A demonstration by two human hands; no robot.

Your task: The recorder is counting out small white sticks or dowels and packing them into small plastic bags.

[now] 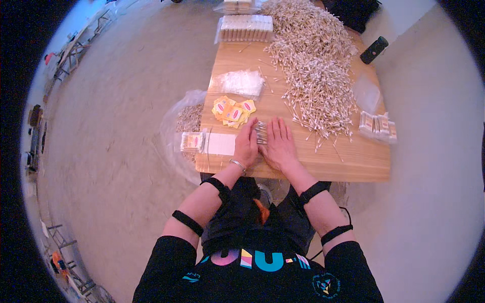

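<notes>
Two hands lie flat on the bench (353,161), fingers extended, pressing a small bundle of cotton swabs (261,133) between them: left hand (246,143) on one side, right hand (278,143) on the other. A large swab heap (316,65) spreads just beyond, yellow labels (233,111) and a clear bag (241,82) nearby.

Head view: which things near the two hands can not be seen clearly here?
- Small bundle of cotton swabs: mostly hidden between the left hand and right hand; its count is too small to tell.
- Yellow labels: print too small.
- Clear bag beside the table: contents blurred.
</notes>
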